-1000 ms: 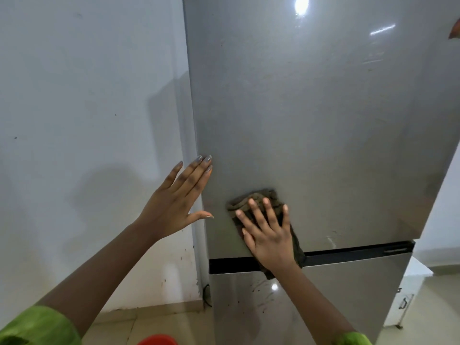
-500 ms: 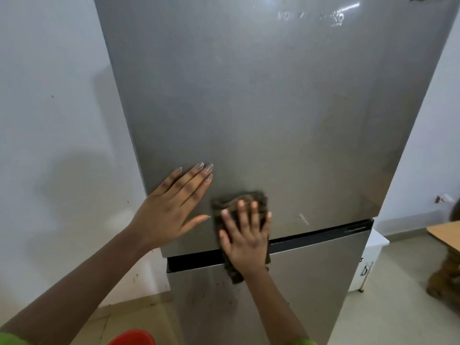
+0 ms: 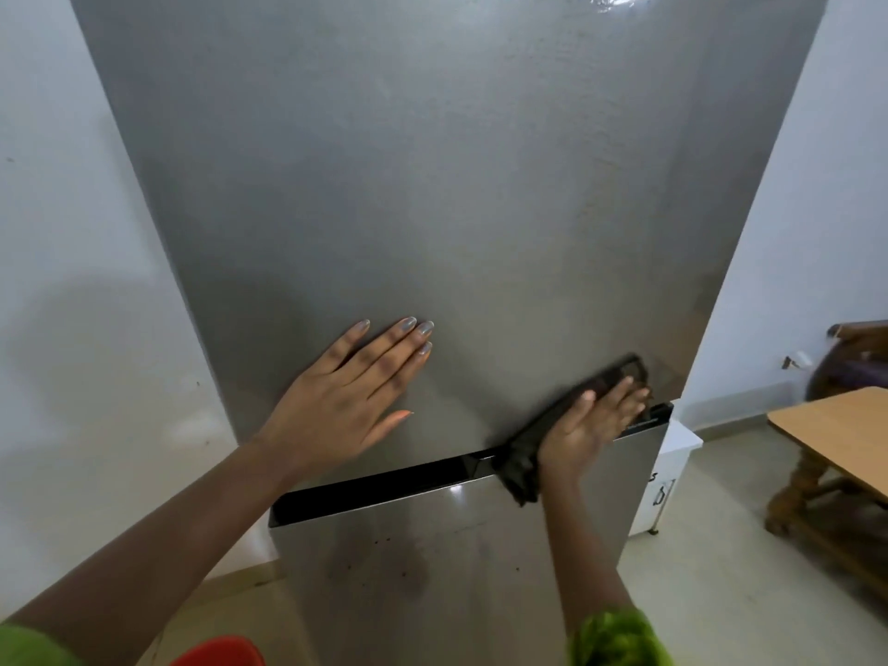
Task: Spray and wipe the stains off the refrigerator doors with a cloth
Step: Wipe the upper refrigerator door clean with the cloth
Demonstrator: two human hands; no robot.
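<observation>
You have two hands on the refrigerator and one cloth between them and the steel. Your left hand (image 3: pixel 346 401) lies flat on the upper door (image 3: pixel 432 185) at about 7 o'clock of that panel, four fingers straight and close together, thumb spread out, holding nothing. Your right hand (image 3: pixel 588 425) is at 3 o'clock from the left one, well apart from it, with fingers stretched out. It presses the single dark cloth (image 3: pixel 519 473) against the door's 5 o'clock corner, not curled round it. The hand is blurred, so how the thumb lies cannot be told. The cloth runs slantwise under the palm. Its upper end shows past the fingertips at 1 o'clock and its lower end hangs across the one black strip (image 3: pixel 375 487) that parts the two doors. The lower door (image 3: pixel 456 569) carries about five small dark specks (image 3: pixel 384 540) and a dull smudge at 6 o'clock from your left hand. Two green sleeves (image 3: pixel 620 636) show at the bottom edge, with one red object (image 3: pixel 218 652) between them at 6 o'clock, cut off by the frame. One wooden table (image 3: pixel 836 425) stands at 3 o'clock, and one white cabinet (image 3: pixel 672 454) sits just beside the refrigerator's right flank.
</observation>
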